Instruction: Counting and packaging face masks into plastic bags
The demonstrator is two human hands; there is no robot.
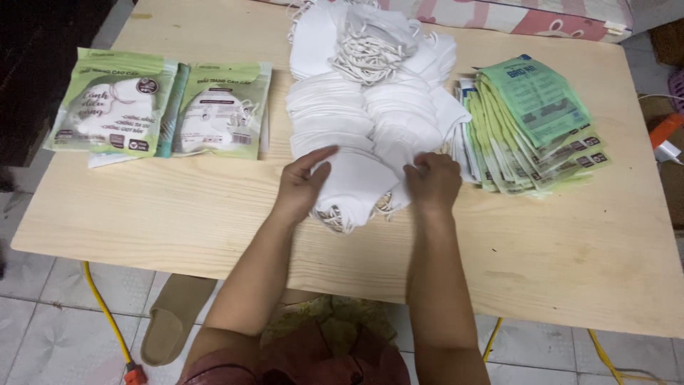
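A big heap of white folded face masks (370, 100) with elastic loops lies in the middle of a light wooden table (178, 214). My left hand (303, 182) rests flat, fingers spread, on the left side of the nearest small stack of masks (354, 187). My right hand (432, 182) pinches the right edge of that same stack with bent fingers. To the right lies a fanned pile of flat green and white empty bags (534, 128). At the far left lie two filled green packets of masks (114, 103), (224, 110).
The table's near edge runs just above my lap. On the tiled floor below lie a brown slipper (167, 321) and yellow cables (103, 306). An orange and white object (666, 139) sits past the table's right edge. Pink patterned fabric (527, 18) borders the far side.
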